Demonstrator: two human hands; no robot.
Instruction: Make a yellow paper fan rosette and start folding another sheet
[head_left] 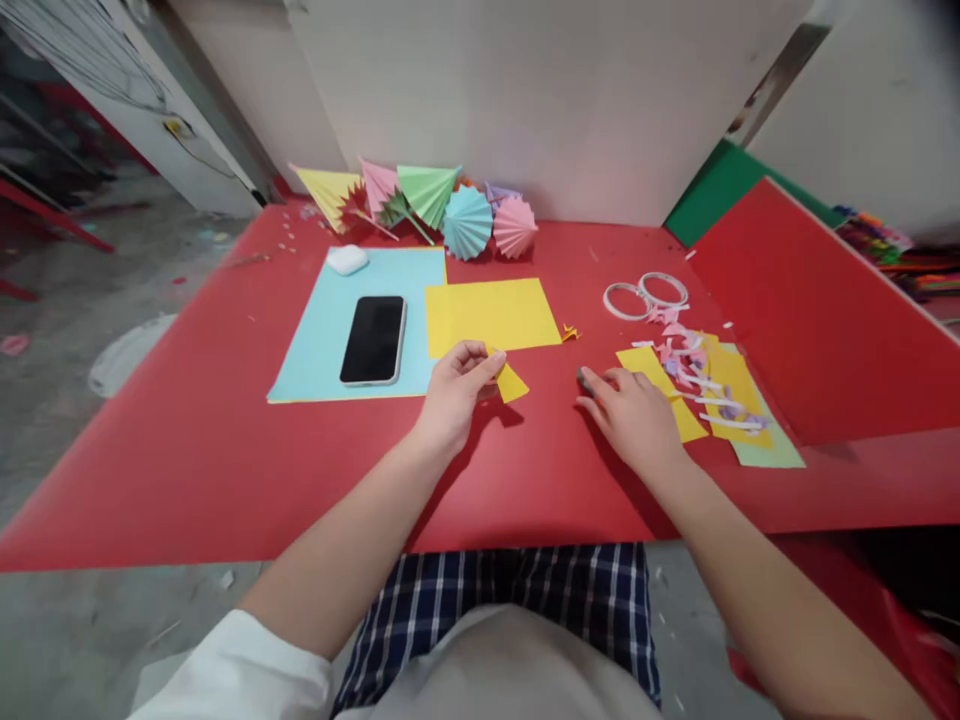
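My left hand point(459, 392) is closed, pinching a small piece of folded yellow paper point(513, 383) between thumb and fingers just above the red table. To its right, my right hand point(634, 412) is low over the table with its fingers bent around a small dark object point(583, 380), mostly hidden, whose kind I cannot make out. A larger yellow sheet point(491, 312) lies flat beyond my left hand, partly over a light blue sheet point(307, 350). By the yellow sheet's right corner is a little yellow paper scrap point(570, 333). More yellow paper point(651, 368) lies beside my right hand.
A phone point(374, 340) and a white rounded case point(347, 260) rest on the blue sheet. Folded paper umbrellas point(468, 222) stand along the wall. Two tape rolls point(628, 302) and pink and white paper strips point(686, 360) lie right, before a leaning red board point(817, 320).
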